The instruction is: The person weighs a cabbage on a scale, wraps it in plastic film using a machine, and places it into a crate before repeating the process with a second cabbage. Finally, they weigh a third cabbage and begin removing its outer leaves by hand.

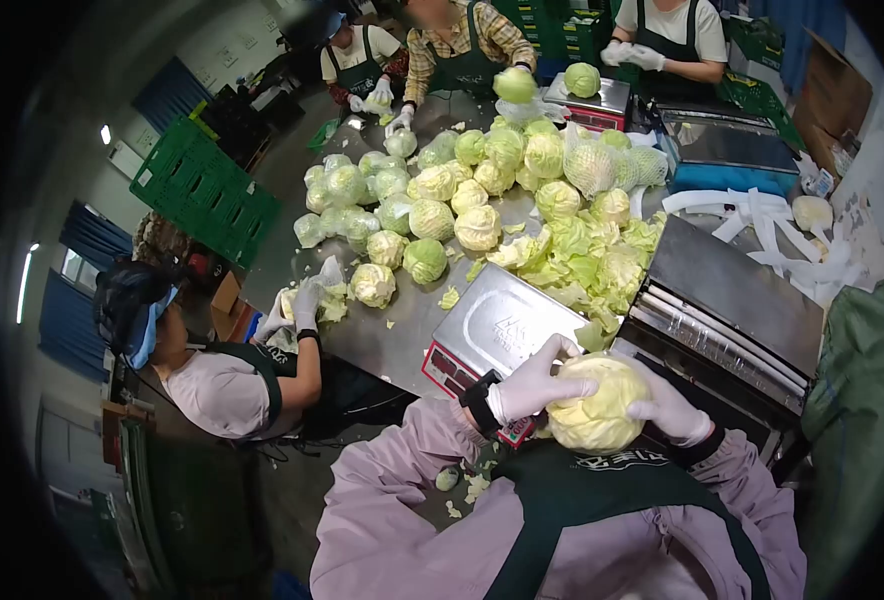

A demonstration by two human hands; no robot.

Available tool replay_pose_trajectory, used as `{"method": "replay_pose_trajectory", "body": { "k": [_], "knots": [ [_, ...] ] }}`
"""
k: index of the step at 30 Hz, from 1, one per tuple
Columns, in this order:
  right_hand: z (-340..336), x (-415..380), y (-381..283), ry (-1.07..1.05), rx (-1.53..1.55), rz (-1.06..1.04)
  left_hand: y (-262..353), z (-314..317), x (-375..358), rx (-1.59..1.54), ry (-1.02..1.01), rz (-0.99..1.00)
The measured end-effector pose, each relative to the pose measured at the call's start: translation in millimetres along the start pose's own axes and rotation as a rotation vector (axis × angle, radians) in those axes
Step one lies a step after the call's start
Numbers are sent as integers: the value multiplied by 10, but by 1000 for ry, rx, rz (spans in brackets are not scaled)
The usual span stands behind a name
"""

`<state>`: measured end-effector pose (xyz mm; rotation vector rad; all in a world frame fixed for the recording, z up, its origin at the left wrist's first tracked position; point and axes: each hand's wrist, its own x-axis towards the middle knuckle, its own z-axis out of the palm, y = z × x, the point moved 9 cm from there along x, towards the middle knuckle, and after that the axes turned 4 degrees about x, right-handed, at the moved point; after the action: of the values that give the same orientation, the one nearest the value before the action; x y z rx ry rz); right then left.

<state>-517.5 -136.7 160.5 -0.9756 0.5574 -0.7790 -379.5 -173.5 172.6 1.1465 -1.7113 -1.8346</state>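
Observation:
A pale cabbage [602,412] is held close to my apron, between my two gloved hands. My left hand [537,388] grips its left side, thumb across the front and fingers curled near the top. On the opposite side, my right hand [674,408] presses against it, with some fingers hidden behind the leaves. Just beyond my left hand is a steel-topped scale [507,322] with a red body and bare plate. Loose cabbage leaves [587,265] lie heaped past the scale.
Many cabbages [477,228], some in clear wrap, cover the steel table. A wrapping machine [732,310] stands at my right, with white strips [762,225] behind it. A co-worker [232,375] handles a cabbage at left; several others work across the table. Green crates [202,190] are stacked left.

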Motion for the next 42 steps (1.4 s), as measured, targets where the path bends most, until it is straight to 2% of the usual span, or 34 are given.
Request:
{"method": "replay_pose_trajectory", "body": {
  "k": [1, 2, 3, 5, 6, 7, 9, 10, 11, 12, 13, 14, 15, 17, 19, 21, 22, 24, 26, 28, 30, 34, 40, 42],
  "knots": [
    [-17, 1, -118, 12, -13, -7, 41, 30, 2, -115, -7, -2],
    [-37, -26, -261, 60, -259, -40, 154, 54, -21, -103, -8, 2],
    [-27, -28, -296, 84, -264, -36, 130, 98, 8, -109, -32, 5],
    [-55, -80, -357, 252, -643, -7, 122, 217, 67, -221, -86, 127],
    [-76, -122, -390, 282, -640, 3, 104, 262, 62, -312, -131, 143],
    [-107, -148, -406, 303, -490, 37, 45, 257, 76, -430, -145, 213],
    [-118, -224, -390, 328, -184, 98, -175, 309, 6, -718, -128, 130],
    [-111, -261, -422, 343, -192, 71, -256, 337, -33, -723, -138, 121],
    [-102, -292, -442, 350, -188, 73, -403, 341, -59, -842, -115, 32],
    [-47, -308, -563, 322, -401, -3, -541, 357, -85, -958, -87, -59],
    [29, -320, -670, 291, -613, -79, -602, 375, -104, -958, -88, -67],
    [101, -329, -827, 307, -720, -224, -677, 383, -116, -949, -66, -95],
    [85, -311, -815, 315, -716, -221, -744, 395, -123, -940, -47, -124],
    [283, -302, -894, 185, -942, -426, -760, 446, -148, -963, -38, -158],
    [301, -316, -835, 244, -819, -370, -833, 475, -175, -983, -22, -189],
    [253, -314, -765, 298, -815, -277, -846, 499, -139, -1106, -104, -75],
    [247, -330, -793, 333, -812, -326, -891, 507, -113, -1105, -106, -77],
    [211, -330, -772, 335, -866, -370, -740, 593, -110, -1442, -340, 56],
    [228, -357, -789, 339, -921, -414, -772, 599, -96, -1425, -313, 52],
    [180, -354, -740, 387, -819, -339, -782, 607, -104, -1408, -285, 48],
    [185, -349, -731, 394, -815, -324, -912, 531, -114, -1046, -63, -41],
    [165, -334, -712, 381, -828, -287, -791, 454, -130, -878, -5, 4],
    [218, -374, -716, 481, -1011, -498, -839, 412, -128, -884, 58, -30],
    [161, -366, -691, 488, -954, -454, -880, 434, -117, -901, 51, -41]
  ]
}}
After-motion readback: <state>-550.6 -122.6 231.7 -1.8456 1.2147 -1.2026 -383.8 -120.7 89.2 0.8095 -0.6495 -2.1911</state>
